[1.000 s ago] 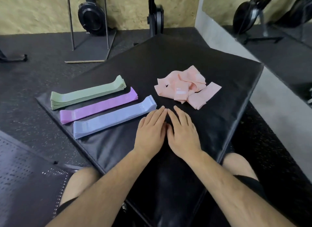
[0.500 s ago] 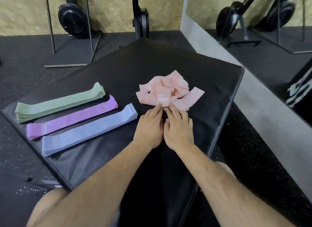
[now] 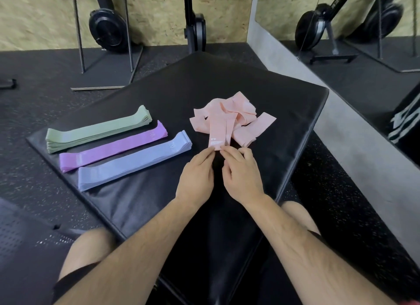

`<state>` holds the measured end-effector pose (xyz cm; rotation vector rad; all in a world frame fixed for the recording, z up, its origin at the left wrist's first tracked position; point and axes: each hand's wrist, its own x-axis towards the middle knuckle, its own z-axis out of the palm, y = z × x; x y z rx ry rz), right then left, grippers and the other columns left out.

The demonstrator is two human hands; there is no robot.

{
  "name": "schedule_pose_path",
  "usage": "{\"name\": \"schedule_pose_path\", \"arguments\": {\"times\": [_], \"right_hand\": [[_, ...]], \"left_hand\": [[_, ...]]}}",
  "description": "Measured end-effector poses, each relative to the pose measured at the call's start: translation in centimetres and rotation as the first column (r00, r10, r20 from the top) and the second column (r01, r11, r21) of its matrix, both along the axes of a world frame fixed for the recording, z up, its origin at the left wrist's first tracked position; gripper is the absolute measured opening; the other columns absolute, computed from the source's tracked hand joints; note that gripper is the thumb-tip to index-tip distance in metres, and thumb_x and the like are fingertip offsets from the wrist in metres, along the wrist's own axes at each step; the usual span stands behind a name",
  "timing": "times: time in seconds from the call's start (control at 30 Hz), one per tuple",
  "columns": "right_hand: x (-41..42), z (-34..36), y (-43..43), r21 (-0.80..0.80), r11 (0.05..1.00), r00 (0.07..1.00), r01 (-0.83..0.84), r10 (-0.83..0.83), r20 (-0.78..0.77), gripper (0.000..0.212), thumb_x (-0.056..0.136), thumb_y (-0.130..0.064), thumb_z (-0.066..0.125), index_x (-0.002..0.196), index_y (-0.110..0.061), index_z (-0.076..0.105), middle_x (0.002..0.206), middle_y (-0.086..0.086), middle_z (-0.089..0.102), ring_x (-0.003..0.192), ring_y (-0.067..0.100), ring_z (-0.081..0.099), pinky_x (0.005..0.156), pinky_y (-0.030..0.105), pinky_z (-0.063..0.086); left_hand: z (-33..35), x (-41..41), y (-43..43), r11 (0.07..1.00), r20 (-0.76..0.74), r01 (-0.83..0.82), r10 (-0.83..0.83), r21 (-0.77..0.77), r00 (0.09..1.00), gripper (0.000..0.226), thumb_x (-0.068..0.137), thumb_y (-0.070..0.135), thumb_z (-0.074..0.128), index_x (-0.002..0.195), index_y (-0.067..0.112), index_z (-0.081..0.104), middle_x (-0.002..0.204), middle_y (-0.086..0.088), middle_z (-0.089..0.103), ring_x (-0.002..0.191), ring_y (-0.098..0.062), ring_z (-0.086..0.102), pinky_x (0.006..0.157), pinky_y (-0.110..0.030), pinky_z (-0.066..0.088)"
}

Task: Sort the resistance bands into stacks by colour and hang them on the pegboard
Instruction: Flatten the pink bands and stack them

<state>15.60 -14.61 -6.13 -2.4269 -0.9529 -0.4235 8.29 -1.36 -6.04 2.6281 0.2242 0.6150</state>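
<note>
Over speckled rubber floor (image 3: 34, 191), a black padded mat (image 3: 227, 84), one corner pointing away. At lower left, beside the mat's edge, a dark perforated panel (image 3: 13, 241).

On the mat's left part, three neat stacks of resistance bands, parallel and running diagonally. Green stack (image 3: 97, 129) farthest, purple stack (image 3: 113, 149) in the middle, blue stack (image 3: 134, 161) nearest, each just beside the next. To their right and apart from them, a loose tangled pile of pink bands (image 3: 236, 110).

Near the mat's middle, left hand (image 3: 196, 177) and right hand (image 3: 242, 179) close together, knuckles up. Left thumb and forefinger pinching the near end of one pink band (image 3: 217, 132). Right fingertips pinching the same end just beside them, other fingers loosely curled. Held band drawn out flat toward the body, white label near the pinched end, far end lying in the pink pile.
</note>
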Motion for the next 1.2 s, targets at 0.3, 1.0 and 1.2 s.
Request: {"name": "schedule_pose_path", "arguments": {"times": [0.3, 1.0, 1.2], "right_hand": [[-9.0, 0.2, -0.6, 0.023, 0.988, 0.988, -0.151, 0.151, 0.011, 0.035, 0.096, -0.017, 0.052, 0.126, -0.01, 0.07, 0.134, -0.005, 0.065, 0.103, 0.018, 0.055, 0.086, 0.037, 0.054], [-9.8, 6.6, 5.7, 0.046, 0.844, 0.803, -0.535, 0.524, -0.284, 0.051, 0.101, -0.008, 0.042, 0.15, -0.025, 0.048, 0.154, -0.008, 0.047, 0.146, 0.012, 0.036, 0.12, 0.037, 0.028], [-9.1, 9.6, 8.9, 0.012, 0.802, 0.717, -0.597, 0.541, -0.439, 0.022, 0.103, -0.023, 0.051, 0.111, -0.02, 0.071, 0.106, -0.01, 0.065, 0.105, 0.009, 0.056, 0.093, 0.028, 0.043]], "left_hand": [[1.0, -9.6, -0.7, 0.936, 0.089, -0.066, 0.103, -0.344, 0.991, 0.038, 0.1, 0.004, 0.047, 0.133, 0.017, 0.061, 0.149, 0.016, 0.041, 0.136, 0.008, 0.036, 0.108, -0.005, 0.027], [5.8, -16.4, 4.1, 0.888, 0.024, -0.264, 0.294, -0.378, 0.955, 0.039, 0.088, 0.0, 0.061, 0.122, 0.019, 0.067, 0.114, 0.019, 0.063, 0.106, 0.003, 0.056, 0.091, -0.001, 0.034], [8.0, -17.7, 6.2, 0.922, 0.065, -0.197, 0.231, -0.334, 0.971, 0.033, 0.089, 0.0, 0.062, 0.11, 0.024, 0.071, 0.098, 0.01, 0.065, 0.092, -0.005, 0.058, 0.082, -0.01, 0.042]]}}
